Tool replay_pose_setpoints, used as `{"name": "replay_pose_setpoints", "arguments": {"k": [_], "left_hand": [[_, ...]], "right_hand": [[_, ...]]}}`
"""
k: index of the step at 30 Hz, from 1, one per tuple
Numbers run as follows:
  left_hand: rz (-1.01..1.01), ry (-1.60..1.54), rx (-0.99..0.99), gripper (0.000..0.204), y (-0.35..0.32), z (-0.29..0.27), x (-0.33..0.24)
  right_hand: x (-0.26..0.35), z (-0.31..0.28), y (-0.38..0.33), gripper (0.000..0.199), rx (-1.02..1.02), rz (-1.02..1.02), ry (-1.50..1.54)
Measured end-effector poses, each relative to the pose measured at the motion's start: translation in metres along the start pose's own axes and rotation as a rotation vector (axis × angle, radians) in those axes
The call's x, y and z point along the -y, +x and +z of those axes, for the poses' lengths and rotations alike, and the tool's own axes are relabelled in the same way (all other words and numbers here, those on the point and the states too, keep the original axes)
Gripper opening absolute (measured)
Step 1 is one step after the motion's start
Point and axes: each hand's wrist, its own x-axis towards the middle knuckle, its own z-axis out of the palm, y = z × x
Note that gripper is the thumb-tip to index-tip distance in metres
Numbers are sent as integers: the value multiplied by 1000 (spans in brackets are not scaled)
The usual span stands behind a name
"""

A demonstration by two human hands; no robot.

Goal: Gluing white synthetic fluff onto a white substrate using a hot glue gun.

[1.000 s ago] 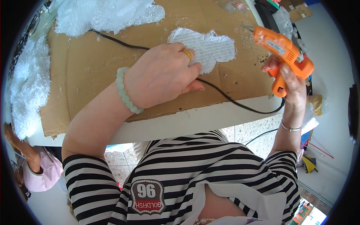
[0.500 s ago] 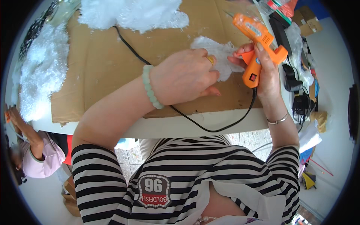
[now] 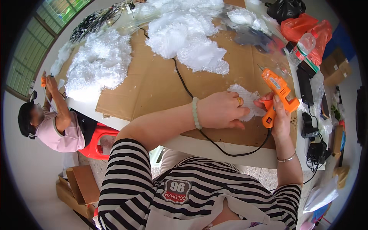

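Note:
In my right hand [image 3: 281,117] is an orange hot glue gun [image 3: 279,90], its metal nozzle pointing up and to the left, away from me. The fingers wrap round its grip near the trigger. My left hand [image 3: 222,110] is just left of it with fingers curled; its fingertips are partly hidden, so what it grips, if anything, does not show. Beyond both hands a piece of white mesh fabric [image 3: 245,100] lies on the cardboard, partly covered by my left fingers. The gun's black cord [image 3: 230,154] loops under my left forearm.
Brown cardboard [image 3: 149,88] covers the white table. White fluffy material lies in a left heap [image 3: 97,61] and a far heap [image 3: 184,34]. A plastic bottle [image 3: 303,48], red bags [image 3: 303,28] and black adapters [image 3: 309,126] line the right side. Another person [image 3: 57,122] sits at the left.
My view has tilted up and to the left, so more of the far table and the other person shows. Both hands keep nearly the same pose, the glue gun still in my right hand.

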Motion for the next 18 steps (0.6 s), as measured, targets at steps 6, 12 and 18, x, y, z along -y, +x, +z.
{"name": "replay_pose_setpoints", "arguments": {"k": [6,12,18], "left_hand": [[-283,-281,-12,25,5,-4,9],[-309,-100,58,20,2,-25,16],[-352,113,-93,10,-18,-72,28]], "right_hand": [[-7,-11,2,33,-13,-3,-41],[-2,-5,-4,35,27,32,-26],[-1,-7,-6,32,52,7,-29]]}}
